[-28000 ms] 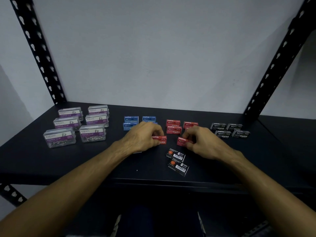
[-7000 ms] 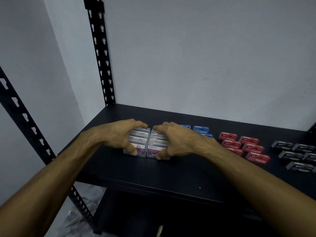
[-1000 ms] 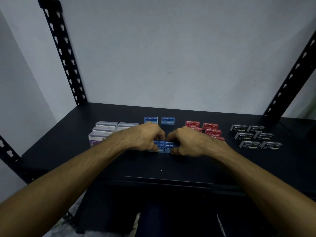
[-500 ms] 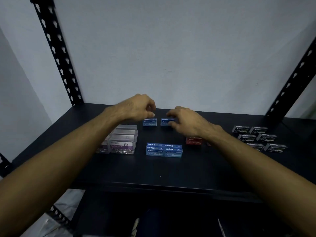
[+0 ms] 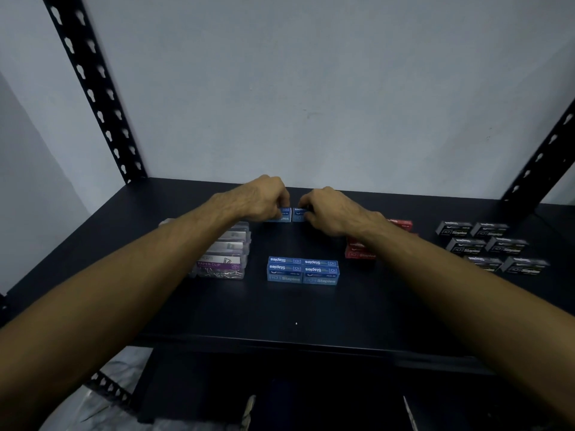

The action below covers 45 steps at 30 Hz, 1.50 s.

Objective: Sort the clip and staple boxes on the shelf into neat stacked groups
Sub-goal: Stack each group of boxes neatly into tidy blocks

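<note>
Black metal shelf (image 5: 217, 306), grey wall (image 5: 311, 88); left hand (image 5: 259, 199), right hand (image 5: 329, 209) each pinching blue staple box (image 5: 282, 214).

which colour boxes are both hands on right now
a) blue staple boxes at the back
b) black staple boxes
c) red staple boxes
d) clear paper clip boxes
a: the left hand and right hand each grip one of the two blue staple boxes at the back of the shelf.

i see blue staple boxes (image 5: 303, 270), red boxes (image 5: 361, 251), black boxes (image 5: 491, 247), purple-labelled clear clip boxes (image 5: 222, 262), black shelf (image 5: 295, 309).
</note>
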Tool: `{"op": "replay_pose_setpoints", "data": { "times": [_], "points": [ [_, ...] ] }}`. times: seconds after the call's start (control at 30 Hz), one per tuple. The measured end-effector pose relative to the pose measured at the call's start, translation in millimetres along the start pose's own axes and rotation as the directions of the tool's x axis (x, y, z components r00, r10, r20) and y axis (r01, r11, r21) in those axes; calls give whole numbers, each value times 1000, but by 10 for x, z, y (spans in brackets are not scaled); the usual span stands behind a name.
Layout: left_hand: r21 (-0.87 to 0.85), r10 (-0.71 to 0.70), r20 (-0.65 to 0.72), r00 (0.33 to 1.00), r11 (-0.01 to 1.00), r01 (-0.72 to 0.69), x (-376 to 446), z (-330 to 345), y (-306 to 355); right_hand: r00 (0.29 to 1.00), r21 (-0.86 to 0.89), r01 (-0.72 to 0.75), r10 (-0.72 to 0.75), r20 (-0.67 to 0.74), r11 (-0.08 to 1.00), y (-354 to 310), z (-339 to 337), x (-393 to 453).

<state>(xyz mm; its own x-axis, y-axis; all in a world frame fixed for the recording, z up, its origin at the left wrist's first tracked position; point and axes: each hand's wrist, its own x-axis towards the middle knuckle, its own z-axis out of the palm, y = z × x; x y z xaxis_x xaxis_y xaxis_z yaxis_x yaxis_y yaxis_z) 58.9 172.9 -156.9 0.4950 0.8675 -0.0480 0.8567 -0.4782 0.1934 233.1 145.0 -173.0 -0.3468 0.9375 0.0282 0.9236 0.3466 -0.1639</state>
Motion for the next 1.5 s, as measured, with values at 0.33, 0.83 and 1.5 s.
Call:
{"op": "replay_pose_setpoints", "data": {
  "times": [0.33,0.83,1.5],
  "points": [
    [-74,10,22,1000,997,-9,-42,1,29,997,157,-19,7,78,987,-11,-70,-52],
    [-102,105,137,985,991,-91,-452,46,300,986,122,27,-47,163,992,-145,-186,-537],
    [-128,120,162,979,987,-100,-772,33,467,973,69,78,-91,212,995,-260,-219,-817]
  ]
}}
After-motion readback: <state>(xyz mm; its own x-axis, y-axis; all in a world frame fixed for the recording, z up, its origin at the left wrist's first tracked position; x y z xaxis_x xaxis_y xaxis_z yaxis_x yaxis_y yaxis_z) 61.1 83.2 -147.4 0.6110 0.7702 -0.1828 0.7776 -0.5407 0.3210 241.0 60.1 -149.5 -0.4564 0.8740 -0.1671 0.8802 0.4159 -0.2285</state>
